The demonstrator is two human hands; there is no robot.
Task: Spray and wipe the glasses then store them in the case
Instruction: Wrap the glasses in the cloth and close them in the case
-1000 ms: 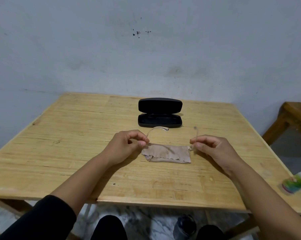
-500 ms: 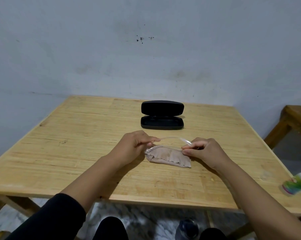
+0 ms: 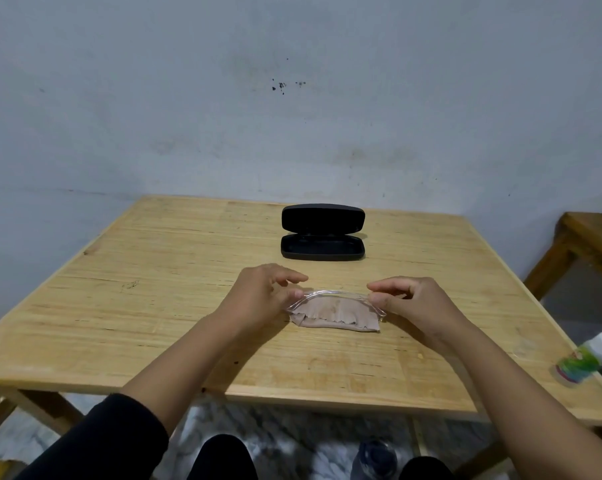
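While pinched at each end by the left hand (image 3: pixel 263 296) and right hand (image 3: pixel 408 299), clear, light, probably fragile glasses (image 3: pixel 334 296) hover over a tan cloth (image 3: pixel 334 317) mid-surface; fingertip grips at the hinges suit them. Open black case (image 3: pixel 323 233) waits toward the far edge.

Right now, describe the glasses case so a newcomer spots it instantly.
Start at the wooden table against the grey wall. Toward its far edge, beyond both hands and the beige cloth, sits the glasses case. It is the only black item on the tabletop, an oblong hard shell with its lid standing open.
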